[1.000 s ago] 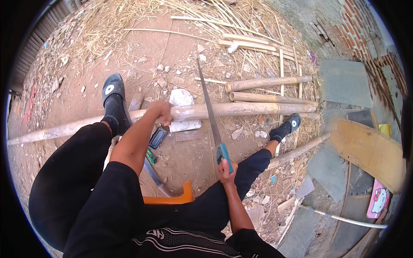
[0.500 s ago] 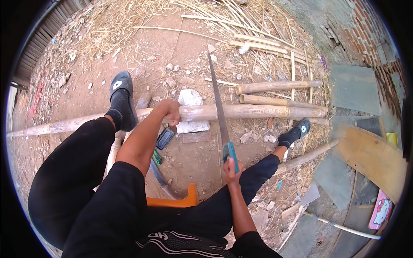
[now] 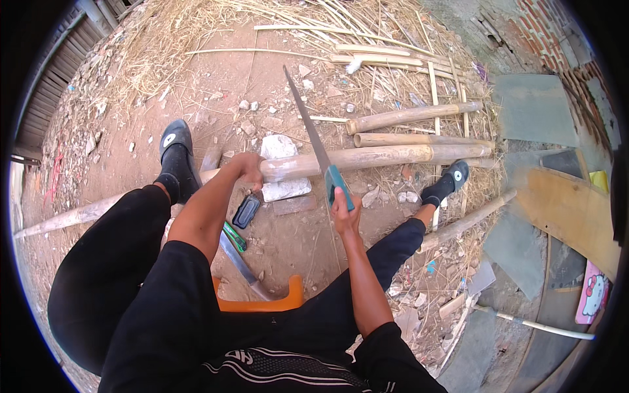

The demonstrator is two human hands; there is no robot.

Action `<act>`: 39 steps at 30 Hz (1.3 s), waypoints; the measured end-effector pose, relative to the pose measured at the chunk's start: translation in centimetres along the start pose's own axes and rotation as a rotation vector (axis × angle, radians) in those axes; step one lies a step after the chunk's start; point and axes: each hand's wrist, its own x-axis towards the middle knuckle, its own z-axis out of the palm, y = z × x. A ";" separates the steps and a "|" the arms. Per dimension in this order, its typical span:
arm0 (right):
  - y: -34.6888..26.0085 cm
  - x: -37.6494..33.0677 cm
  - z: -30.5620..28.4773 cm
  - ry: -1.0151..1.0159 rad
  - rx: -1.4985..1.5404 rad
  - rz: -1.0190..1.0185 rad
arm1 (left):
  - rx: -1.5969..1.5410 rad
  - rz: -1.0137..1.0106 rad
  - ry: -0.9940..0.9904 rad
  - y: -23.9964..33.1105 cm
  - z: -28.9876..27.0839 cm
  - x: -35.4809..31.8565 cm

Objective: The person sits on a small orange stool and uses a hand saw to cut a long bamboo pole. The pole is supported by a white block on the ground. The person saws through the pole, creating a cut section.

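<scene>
A long bamboo pole (image 3: 386,156) lies across the dirt in front of me, resting on a pale stone (image 3: 282,149). My left hand (image 3: 247,166) grips the pole just left of the stone. My right hand (image 3: 343,211) holds the teal handle of a handsaw (image 3: 313,139). The saw's blade slants up and away from me and crosses the pole near my right hand. I sit on an orange stool (image 3: 262,304) with my legs spread to either side.
Two shorter bamboo pieces (image 3: 413,116) lie beyond the pole, with thin split strips and dry straw farther back. A machete (image 3: 244,262) and a dark flat case (image 3: 246,211) lie on the dirt between my legs. Grey slabs (image 3: 534,108) and a wooden board (image 3: 570,208) lie at right.
My right hand has pushed the saw forward across the pole, so the handle now sits close to the bamboo. My left hand keeps its grip.
</scene>
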 end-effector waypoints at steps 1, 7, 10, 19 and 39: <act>-1.4 -0.4 -0.2 -0.011 -0.002 0.002 | 0.026 0.022 0.032 -0.2 -1.0 -1.4; -5.9 -7.5 -6.8 0.034 0.147 0.004 | 0.170 -0.097 0.061 5.8 -2.2 -5.4; -6.2 -2.0 -5.3 -0.003 -0.003 0.039 | 0.137 -0.070 0.048 6.7 -2.6 -6.9; -4.6 -4.2 -5.4 -0.009 -0.038 -0.029 | 0.183 -0.042 0.090 6.5 -0.6 -3.9; -0.7 -11.6 -11.9 -0.069 0.379 0.181 | 0.162 0.028 0.062 5.9 -2.8 -0.2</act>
